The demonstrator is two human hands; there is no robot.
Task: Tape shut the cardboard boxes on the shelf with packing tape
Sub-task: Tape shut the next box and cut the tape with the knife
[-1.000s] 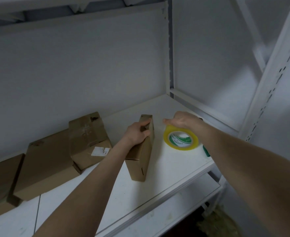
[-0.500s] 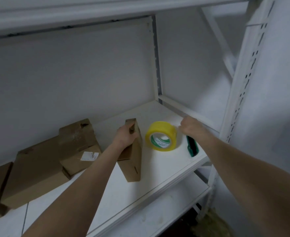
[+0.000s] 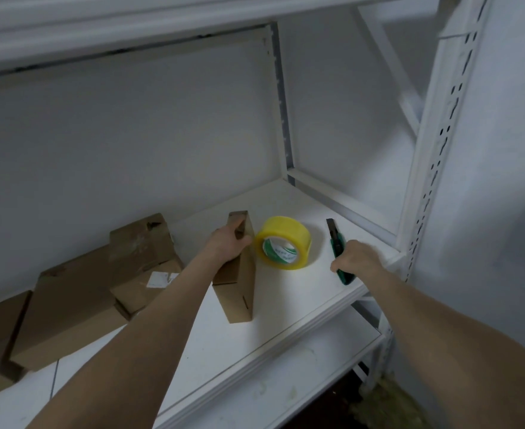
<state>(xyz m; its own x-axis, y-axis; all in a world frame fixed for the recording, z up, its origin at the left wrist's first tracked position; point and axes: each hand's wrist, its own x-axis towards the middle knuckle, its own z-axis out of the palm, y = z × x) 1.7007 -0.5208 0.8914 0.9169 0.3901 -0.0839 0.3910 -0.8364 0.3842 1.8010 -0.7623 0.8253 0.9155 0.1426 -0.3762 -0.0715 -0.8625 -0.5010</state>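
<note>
A narrow cardboard box (image 3: 239, 289) stands on edge on the white shelf (image 3: 286, 308). My left hand (image 3: 228, 246) grips its far top end. Just right of the box a yellow roll of packing tape (image 3: 284, 246) rests on the shelf, touching nothing else. A green utility knife (image 3: 337, 243) with its blade out lies near the shelf's right edge, and my right hand (image 3: 358, 258) has its fingers curled round the knife's handle.
Several flat cardboard boxes (image 3: 100, 283) lie stacked at the left of the shelf against the wall. A white perforated upright (image 3: 434, 150) and a diagonal brace frame the right side. A lower shelf (image 3: 286, 394) shows below.
My right hand left the tape roll, moved right and took hold of the green knife. The left hand stayed on the box. The camera view shifted up and right.
</note>
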